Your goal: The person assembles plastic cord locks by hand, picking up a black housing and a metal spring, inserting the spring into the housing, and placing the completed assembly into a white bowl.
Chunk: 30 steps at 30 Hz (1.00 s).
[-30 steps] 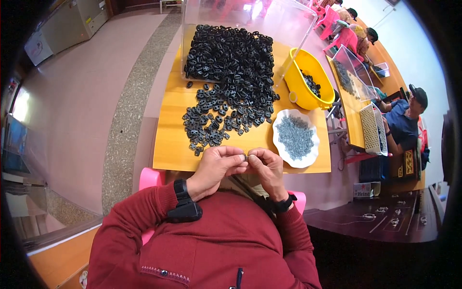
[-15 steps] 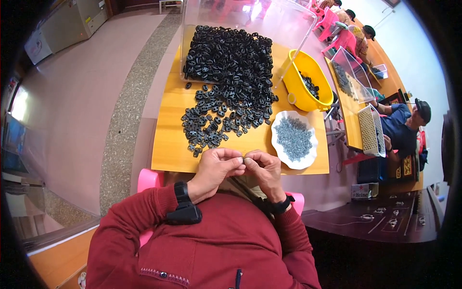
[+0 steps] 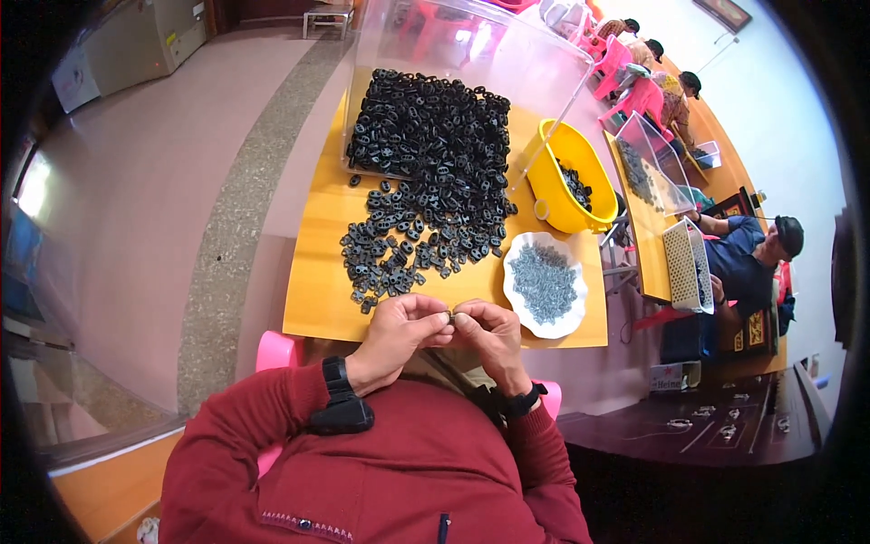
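My left hand and my right hand meet fingertip to fingertip just over the table's near edge. Pinched between their thumbs and forefingers is a small dark piece, mostly covered by the fingers. Beyond my left hand spreads a heap of small black two-hole oval pieces, which look like cord lock parts. They spill toward me out of a clear plastic bin tipped on its side. To the right of my right hand, a white wavy-rimmed dish holds many tiny grey metal pieces, likely springs.
A yellow tub with black pieces inside stands at the right of the wooden table. Farther right, a person in dark blue sits by another table with a white perforated basket. Pink chairs and other people are beyond.
The view has shifted slightly, so the table and its contents sit lower in the picture. Both hands keep their pinch on the small dark piece.
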### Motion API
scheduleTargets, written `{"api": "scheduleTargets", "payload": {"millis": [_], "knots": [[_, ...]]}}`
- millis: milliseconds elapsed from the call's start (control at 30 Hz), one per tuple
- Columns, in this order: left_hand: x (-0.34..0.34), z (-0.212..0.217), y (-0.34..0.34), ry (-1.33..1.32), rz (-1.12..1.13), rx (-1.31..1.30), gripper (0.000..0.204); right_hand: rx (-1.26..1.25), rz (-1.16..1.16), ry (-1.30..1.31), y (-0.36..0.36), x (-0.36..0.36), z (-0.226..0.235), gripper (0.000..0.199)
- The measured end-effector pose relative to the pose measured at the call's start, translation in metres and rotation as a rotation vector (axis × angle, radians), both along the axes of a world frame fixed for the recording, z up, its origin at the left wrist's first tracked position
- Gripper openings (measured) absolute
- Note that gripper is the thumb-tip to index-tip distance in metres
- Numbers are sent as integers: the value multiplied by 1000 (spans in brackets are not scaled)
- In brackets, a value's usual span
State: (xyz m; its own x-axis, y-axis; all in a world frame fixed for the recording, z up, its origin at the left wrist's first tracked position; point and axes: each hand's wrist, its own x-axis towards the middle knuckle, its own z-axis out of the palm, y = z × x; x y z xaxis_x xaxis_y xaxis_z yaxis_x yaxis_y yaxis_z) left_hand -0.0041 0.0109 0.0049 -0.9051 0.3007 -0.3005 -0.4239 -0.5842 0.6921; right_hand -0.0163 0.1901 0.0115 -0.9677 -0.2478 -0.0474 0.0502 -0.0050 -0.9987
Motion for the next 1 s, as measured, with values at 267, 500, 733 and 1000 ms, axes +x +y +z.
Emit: {"api": "scheduleTargets", "payload": {"millis": [267,500,733,1000], "knots": [[-2,2,-8,-31,39,42,12,186,-44,39,-4,-20,4,13],[1,0,-9,-26,90,58,12,798,-201,552,-16,-46,3,20],[1,1,-11,-16,124,65,12,950,-184,578,-24,-58,8,28],[2,5,-13,-30,155,42,13,966,-46,646,-49,-83,22,22]]}}
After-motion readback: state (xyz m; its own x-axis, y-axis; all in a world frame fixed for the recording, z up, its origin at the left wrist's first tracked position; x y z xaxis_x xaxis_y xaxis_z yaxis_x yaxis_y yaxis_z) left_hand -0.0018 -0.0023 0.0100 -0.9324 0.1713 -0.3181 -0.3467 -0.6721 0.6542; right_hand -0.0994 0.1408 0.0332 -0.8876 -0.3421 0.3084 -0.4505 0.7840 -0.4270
